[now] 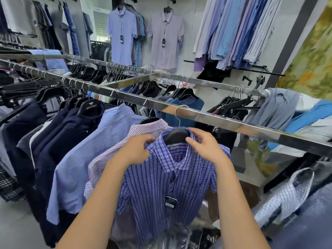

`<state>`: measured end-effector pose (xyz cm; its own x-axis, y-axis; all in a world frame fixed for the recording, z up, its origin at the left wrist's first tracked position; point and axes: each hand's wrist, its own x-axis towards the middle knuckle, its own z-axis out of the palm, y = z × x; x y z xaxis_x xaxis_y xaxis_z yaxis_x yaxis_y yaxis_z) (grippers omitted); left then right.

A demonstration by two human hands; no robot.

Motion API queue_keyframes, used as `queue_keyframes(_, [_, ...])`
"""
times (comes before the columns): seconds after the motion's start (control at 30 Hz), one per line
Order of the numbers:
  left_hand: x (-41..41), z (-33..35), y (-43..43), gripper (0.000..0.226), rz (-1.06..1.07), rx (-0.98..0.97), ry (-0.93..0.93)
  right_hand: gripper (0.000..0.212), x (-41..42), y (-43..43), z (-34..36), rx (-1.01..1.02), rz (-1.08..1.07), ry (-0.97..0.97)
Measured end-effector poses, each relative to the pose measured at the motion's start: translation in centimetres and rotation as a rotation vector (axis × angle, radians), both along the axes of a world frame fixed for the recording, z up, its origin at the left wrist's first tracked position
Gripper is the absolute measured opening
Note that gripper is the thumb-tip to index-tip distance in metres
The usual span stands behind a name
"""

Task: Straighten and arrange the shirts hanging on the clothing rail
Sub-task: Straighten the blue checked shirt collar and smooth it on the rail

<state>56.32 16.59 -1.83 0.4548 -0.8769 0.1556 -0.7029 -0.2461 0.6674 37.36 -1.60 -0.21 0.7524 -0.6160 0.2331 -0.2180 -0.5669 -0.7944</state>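
Both hands are on the collar (pixel 168 159) of one check shirt (pixel 161 186). The left hand (pixel 136 150) pinches the collar's left side with curled fingers, and the right hand (pixel 204 146) holds the right side between thumb and fingers, just beside the black hanger (pixel 177 135). The shirt hangs directly below the two grips and faces the person. Its long axis goes straight down, and the hanger lies across, between the hands. Neither hand is clearly nearer, so I think the next move is a small, even pull to set the collar flat and centred. The hanger's hook (pixel 178 114) goes up to the rail (pixel 224 119), which crosses from upper left to lower right. A pink shirt (pixel 107 159) touches the check shirt on the left and partly lies under it, then comes a pale shirt (pixel 80 159); both are slanted and could get in the way when sliding the hanger left. A tag (pixel 171 202) hangs on the front. Plastic wrapping (pixel 176 236) lies below the hem, and a heap of clothes (pixel 291 119) lies over the rail well to the right.
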Motion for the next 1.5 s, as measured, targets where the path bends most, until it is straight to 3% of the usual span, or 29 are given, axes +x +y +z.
queue_keyframes(0.1, [-1.2, 0.2, -0.3, 0.04, -0.045, -0.131, 0.128, 0.033, 0.4, -0.3, -0.4, -0.015, -0.032, -0.05])
queue_keyframes(0.17, [-2.2, 0.2, -0.8, 0.035, -0.045, -0.245, 0.161, 0.022, 0.7, -0.2, -0.9, -0.031, -0.082, -0.067])
queue_keyframes(0.3, [-2.9, 0.1, -1.8, 0.015, 0.152, -0.364, 0.052, 0.024, 1.2, 0.7, -1.9, -0.136, -0.186, -0.032])
queue_keyframes(0.47, [-2.7, 0.1, -2.1, 0.008, 0.181, -0.367, -0.041, 0.038, 0.9, 2.0, -2.6, -0.187, -0.236, -0.04])
queue_keyframes(0.57, [-3.3, -0.5, -2.0, 0.028, 0.284, -0.453, -0.237, 0.067, 0.2, 2.7, -3.6, -0.247, -0.162, -0.009])
queue_keyframes(0.67, [-5.3, -0.9, -1.7, 0.028, 0.187, -0.53, -0.57, 0.069, -0.3, 2.9, -4.1, -0.359, -0.082, 0.064])
queue_keyframes(0.7, [-5.8, -1.3, -1.8, 0.033, 0.118, -0.467, -0.631, 0.066, -0.3, 2.8, -4.2, -0.399, -0.07, 0.112])
queue_keyframes(0.8, [-6.8, -2.4, -2.5, 0.036, 0.034, -0.006, -0.632, 0.052, 0.1, 2.7, -4.7, -0.468, -0.055, 0.236])
queue_keyframes(0.9, [-8.0, -2.8, -3.3, 0.036, 0.059, 0.26, -0.632, 0.029, 0.4, 2.7, -4.8, -0.484, -0.092, 0.186])
queue_keyframes(1.0, [-9.0, -3.1, -4.4, 0.048, 0.104, 0.343, -0.607, 0.016, 0.6, 2.6, -4.3, -0.468, -0.09, 0.141])
queue_keyframes(1.17, [-8.2, -2.0, -5.8, 0.03, 0.122, 0.416, -0.556, 0.012, 0.4, 2.3, -3.8, -0.432, -0.052, 0.127])
queue_keyframes(1.37, [-7.1, -0.4, -6.0, 0.011, 0.006, 0.496, -0.301, 0.007, 0.0, 2.0, -3.9, -0.362, -0.061, 0.065])
queue_keyframes(1.5, [-6.8, 0.1, -5.8, 0.024, -0.106, 0.545, -0.122, 0.01, -0.3, 1.6, -4.1, -0.351, -0.045, 0.071])
